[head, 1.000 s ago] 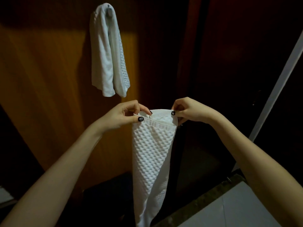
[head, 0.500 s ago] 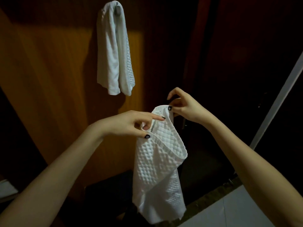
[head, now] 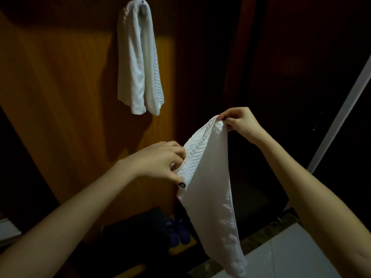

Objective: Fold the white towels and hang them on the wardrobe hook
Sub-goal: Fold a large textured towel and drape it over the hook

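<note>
The right hand (head: 240, 122) pinches the top corner of the white waffle-textured towel (head: 208, 187), its grip closed on the cloth; half a second earlier that corner sat lower and nearer the left hand. The left hand (head: 160, 161) now grips the towel's textured edge lower down, fingers curled into the fabric, where before a finger pointed across it. The cloth hangs slanted between them in mid-air, smooth side showing. A second folded white towel (head: 138, 63) hangs on the metal hook (head: 143, 10) of the brown wooden wardrobe panel (head: 60, 97), upper left. No writing is readable.
</note>
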A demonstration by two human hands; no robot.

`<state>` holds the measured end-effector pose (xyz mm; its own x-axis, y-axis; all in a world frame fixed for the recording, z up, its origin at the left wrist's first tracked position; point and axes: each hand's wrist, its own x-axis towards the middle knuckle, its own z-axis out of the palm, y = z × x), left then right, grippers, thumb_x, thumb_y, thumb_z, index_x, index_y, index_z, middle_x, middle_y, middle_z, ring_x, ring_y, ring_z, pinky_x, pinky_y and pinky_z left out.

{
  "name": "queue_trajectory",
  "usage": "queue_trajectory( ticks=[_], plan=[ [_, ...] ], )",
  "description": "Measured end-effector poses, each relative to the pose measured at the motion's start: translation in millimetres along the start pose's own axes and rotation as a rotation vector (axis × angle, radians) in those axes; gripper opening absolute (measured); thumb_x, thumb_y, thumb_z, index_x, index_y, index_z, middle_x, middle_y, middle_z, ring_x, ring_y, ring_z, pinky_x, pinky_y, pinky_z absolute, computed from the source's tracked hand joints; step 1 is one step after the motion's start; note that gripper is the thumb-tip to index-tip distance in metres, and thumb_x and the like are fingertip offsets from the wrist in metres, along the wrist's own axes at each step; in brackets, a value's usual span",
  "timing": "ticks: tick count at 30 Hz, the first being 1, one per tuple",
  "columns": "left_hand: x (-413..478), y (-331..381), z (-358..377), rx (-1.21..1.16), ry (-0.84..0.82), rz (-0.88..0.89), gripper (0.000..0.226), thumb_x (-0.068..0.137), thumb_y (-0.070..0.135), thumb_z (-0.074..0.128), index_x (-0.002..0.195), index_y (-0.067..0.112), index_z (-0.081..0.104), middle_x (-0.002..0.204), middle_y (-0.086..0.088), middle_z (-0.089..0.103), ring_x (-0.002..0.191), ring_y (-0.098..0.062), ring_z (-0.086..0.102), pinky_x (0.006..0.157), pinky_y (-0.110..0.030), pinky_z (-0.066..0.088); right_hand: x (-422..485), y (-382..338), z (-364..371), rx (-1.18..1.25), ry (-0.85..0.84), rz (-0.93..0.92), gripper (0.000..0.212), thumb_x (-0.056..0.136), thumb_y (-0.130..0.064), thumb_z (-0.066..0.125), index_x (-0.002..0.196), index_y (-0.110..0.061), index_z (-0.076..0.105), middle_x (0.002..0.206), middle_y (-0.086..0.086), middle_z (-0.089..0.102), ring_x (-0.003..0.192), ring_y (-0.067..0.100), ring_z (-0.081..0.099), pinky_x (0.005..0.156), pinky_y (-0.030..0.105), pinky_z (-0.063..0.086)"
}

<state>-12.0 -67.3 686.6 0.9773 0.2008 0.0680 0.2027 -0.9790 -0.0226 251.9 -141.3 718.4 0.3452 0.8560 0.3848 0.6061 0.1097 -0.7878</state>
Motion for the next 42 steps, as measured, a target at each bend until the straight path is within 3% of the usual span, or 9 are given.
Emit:
queue_trajectory(
  ticks=[7,11,15,20,28,32,36,39,42],
  plan=[
    [4,-26,18,-0.412,0.274,-0.127,0.041,0.079,0.040,0.072,0.058,0.023,0.041,0.100,0.015,0.043,0.077,-0.006,0.050,0.069,-0.029,0.045,4,39,-1,-0.053,0.074,0.087,0.041,0.090,0.009,0.051,0.074,-0.023,0.071,0.094,0.012,0.072,0.091,0.024,0.070,0.088,0.044,0.057],
    [10,-33,18,-0.601,0.436,-0.267,0.031,0.075,0.047,0.058,0.062,0.026,0.039,0.059,0.010,0.045,0.053,-0.004,0.043,0.052,-0.028,0.037,2,49,1,-0.120,0.098,0.094,0.043,0.091,0.005,0.051,0.074,-0.030,0.071,0.095,0.004,0.072,0.095,0.019,0.068,0.087,0.047,0.057],
    [11,-27,6,-0.880,0.206,-0.117,0.026,0.087,0.022,0.057,0.112,0.031,0.059,0.106,0.007,0.063,0.088,-0.019,0.065,0.065,-0.029,0.052,3,48,6,-0.123,0.089,0.089,0.038,0.092,-0.001,0.054,0.080,-0.030,0.074,0.094,0.003,0.074,0.092,0.028,0.070,0.083,0.051,0.057],
    [11,-15,-4,-0.983,-0.259,-0.060,0.051,0.082,0.007,0.066,0.124,0.035,0.058,0.118,0.008,0.060,0.114,-0.007,0.055,0.094,-0.028,0.048,6,33,16,-0.071,0.063,0.039,0.032,0.093,0.002,0.053,0.093,-0.018,0.077,0.106,0.002,0.072,0.098,0.012,0.068,0.089,0.037,0.058],
    [25,18,-2,-0.096,0.279,0.151,0.008,0.089,0.028,0.064,0.092,0.021,0.067,0.104,0.006,0.054,0.093,-0.007,0.051,0.081,-0.032,0.047,-1,21,28,0.105,-0.094,-0.044,0.039,0.093,0.008,0.052,0.092,-0.024,0.074,0.101,-0.007,0.071,0.106,0.012,0.066,0.095,0.031,0.054],
    [34,34,4,0.058,0.376,0.435,0.018,0.097,0.031,0.049,0.085,0.020,0.057,0.104,0.000,0.059,0.105,-0.011,0.057,0.111,-0.033,0.032,3,17,27,0.080,-0.105,-0.075,0.035,0.093,0.008,0.052,0.096,-0.019,0.074,0.100,-0.008,0.070,0.103,0.007,0.066,0.090,0.024,0.054],
    [42,42,8,0.223,0.442,0.344,0.027,0.099,0.033,0.032,0.080,0.017,0.042,0.056,0.004,0.044,0.042,-0.018,0.046,0.043,-0.032,0.042,2,19,24,0.090,-0.103,-0.065,0.035,0.092,0.009,0.052,0.093,-0.017,0.075,0.096,-0.006,0.071,0.092,-0.003,0.068,0.075,0.013,0.054],
    [40,29,7,0.224,0.464,0.198,0.022,0.097,0.033,0.042,0.088,0.013,0.047,0.053,-0.001,0.053,0.040,-0.024,0.050,0.038,-0.025,0.020,0,24,18,0.083,-0.083,-0.053,0.034,0.092,0.008,0.054,0.091,-0.019,0.075,0.100,-0.001,0.072,0.097,0.003,0.067,0.083,0.018,0.055],
    [40,15,7,-0.039,0.412,0.080,0.015,0.097,0.028,0.050,0.103,0.022,0.038,0.067,-0.004,0.065,0.056,-0.026,0.060,0.044,-0.033,0.036,-6,27,12,0.206,-0.121,-0.012,0.033,0.093,0.009,0.051,0.093,-0.015,0.075,0.106,0.007,0.073,0.098,0.011,0.070,0.082,0.021,0.056]
  ],
)
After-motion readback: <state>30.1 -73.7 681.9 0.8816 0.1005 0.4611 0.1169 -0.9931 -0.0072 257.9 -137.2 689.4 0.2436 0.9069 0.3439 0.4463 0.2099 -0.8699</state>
